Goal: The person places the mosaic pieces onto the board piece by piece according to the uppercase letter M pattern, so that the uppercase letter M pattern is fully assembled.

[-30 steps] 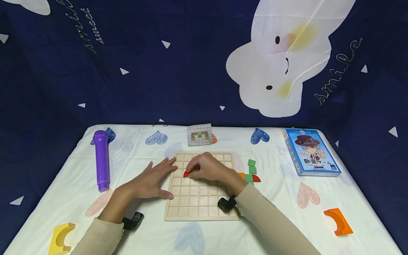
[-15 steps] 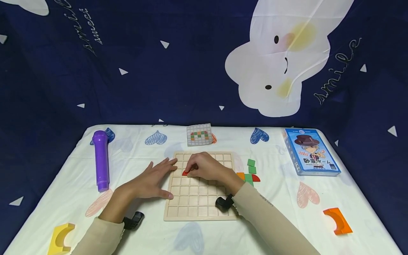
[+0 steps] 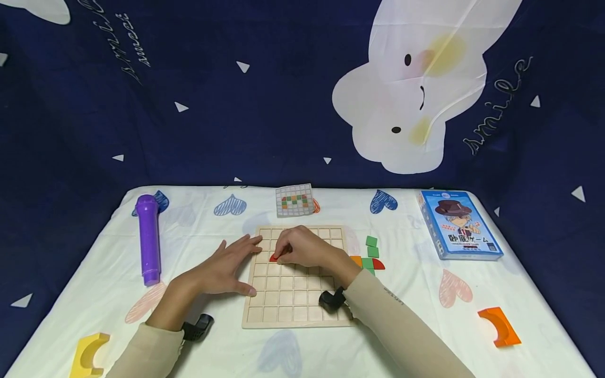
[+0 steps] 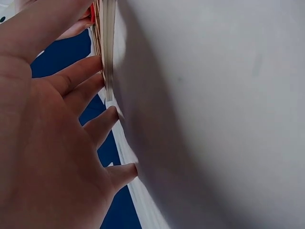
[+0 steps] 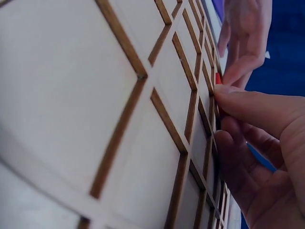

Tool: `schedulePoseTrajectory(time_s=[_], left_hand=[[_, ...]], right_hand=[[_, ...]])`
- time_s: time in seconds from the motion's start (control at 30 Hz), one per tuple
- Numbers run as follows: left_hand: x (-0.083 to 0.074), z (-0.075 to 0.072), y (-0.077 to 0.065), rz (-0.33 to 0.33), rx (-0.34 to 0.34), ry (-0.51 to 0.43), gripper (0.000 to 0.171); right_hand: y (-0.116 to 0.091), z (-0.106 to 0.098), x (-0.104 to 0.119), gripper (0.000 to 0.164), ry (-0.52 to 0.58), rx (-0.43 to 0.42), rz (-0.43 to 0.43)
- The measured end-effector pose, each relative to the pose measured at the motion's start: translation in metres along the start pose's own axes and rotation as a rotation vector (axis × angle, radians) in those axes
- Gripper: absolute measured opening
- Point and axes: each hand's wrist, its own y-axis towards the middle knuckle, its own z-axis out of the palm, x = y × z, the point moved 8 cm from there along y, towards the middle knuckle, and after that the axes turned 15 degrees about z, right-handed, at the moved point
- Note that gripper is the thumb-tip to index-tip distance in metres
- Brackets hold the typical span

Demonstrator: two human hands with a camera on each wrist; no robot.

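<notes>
A wooden grid board (image 3: 280, 313) lies in the middle of the table. Over its upper left part, my right hand (image 3: 304, 247) pinches a small red tile (image 3: 273, 259) between thumb and fingers, right at a grid cell. In the right wrist view the red tile (image 5: 218, 78) shows as a sliver beyond the thumb, largely hidden by the fingers. My left hand (image 3: 218, 270) lies spread at the board's left edge, thumb and fingertips touching the frame. The left wrist view shows that hand's straight fingers (image 4: 86, 71) against the board's side (image 4: 108, 52).
Right of the board lie green tiles (image 3: 372, 252), an orange tile (image 3: 356, 261) and a red quarter-round tile (image 3: 378, 264). A pattern card (image 3: 295, 200) stands behind the board. Around are a purple microphone-shaped object (image 3: 149, 239), a blue game box (image 3: 459, 226), a yellow arch block (image 3: 87, 354) and an orange arch block (image 3: 501, 327).
The right hand has shifted slightly left with the red tile, which sits closer to its grid cell. The left hand stays in place at the board's edge.
</notes>
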Motion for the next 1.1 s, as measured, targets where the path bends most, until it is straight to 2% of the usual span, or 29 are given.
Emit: schedulePoseTrajectory(time_s=[0.27,0.73,0.87,0.97,1.1], left_hand=[[-0.002,-0.001,0.000,-0.016,0.012,0.000,0.093],[-0.004,-0.003,0.004,0.001,0.019,0.029,0.095],[-0.003,-0.001,0.004,-0.004,0.028,0.037,0.095],[-0.002,0.000,0.004,-0.011,0.031,0.045,0.095],[-0.002,-0.002,0.004,-0.008,0.022,0.051,0.097]], right_hand=[[0.000,0.002,0.001,0.007,-0.028,0.014,0.027],[-0.001,0.000,0.001,0.008,-0.037,0.022,0.038],[-0.004,-0.001,-0.001,0.015,-0.029,0.036,0.036],[-0.011,-0.006,-0.001,0.021,0.005,0.044,0.016],[-0.024,-0.022,-0.004,0.026,0.048,0.022,-0.015]])
